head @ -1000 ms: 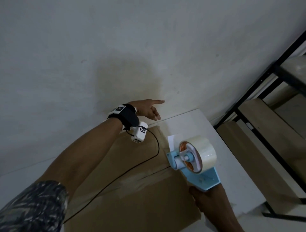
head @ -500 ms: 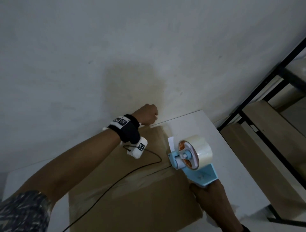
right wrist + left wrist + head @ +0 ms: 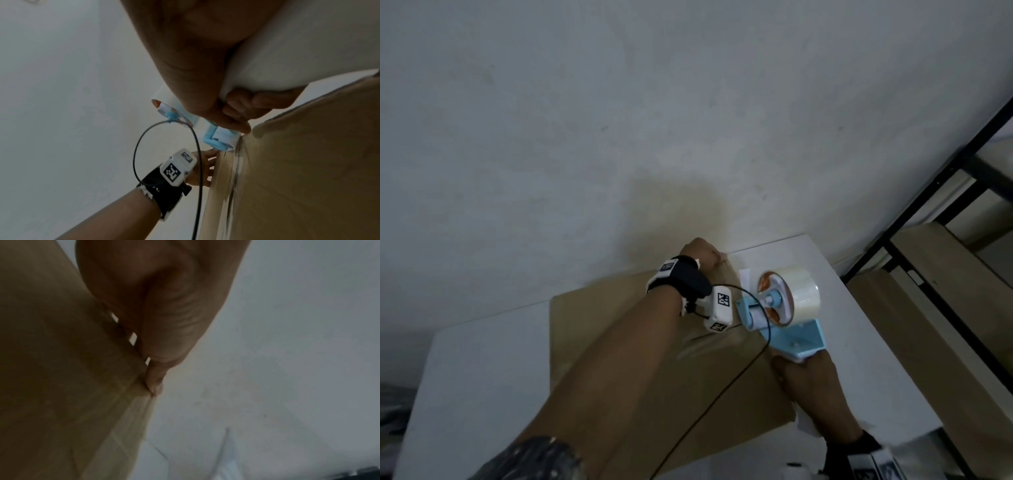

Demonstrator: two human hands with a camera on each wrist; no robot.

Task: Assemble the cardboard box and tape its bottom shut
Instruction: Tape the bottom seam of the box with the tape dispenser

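Since a second ago the left hand (image 3: 702,255) has gone from pointing with fingers spread above the far edge to curling down over that edge of the cardboard box (image 3: 640,370); the tape dispenser (image 3: 780,311) has kept its place at the right end of the seam; the view has tilted down, so more of the white desk (image 3: 482,377) shows.

Now the box lies on the desk with its flaps closed and facing up, a glossy strip of clear tape (image 3: 709,346) along the middle seam; the left hand's fingers (image 3: 156,382) press over the far edge, curled round it against the wall side; the right hand (image 3: 808,383) is wrapped round the handle of the blue dispenser, whose roll of clear tape (image 3: 801,294) stands above the box's right edge; a black cable (image 3: 722,397) runs from the left wrist camera (image 3: 719,308) across the box top; dark shelving (image 3: 928,267) stands to the right of the desk.
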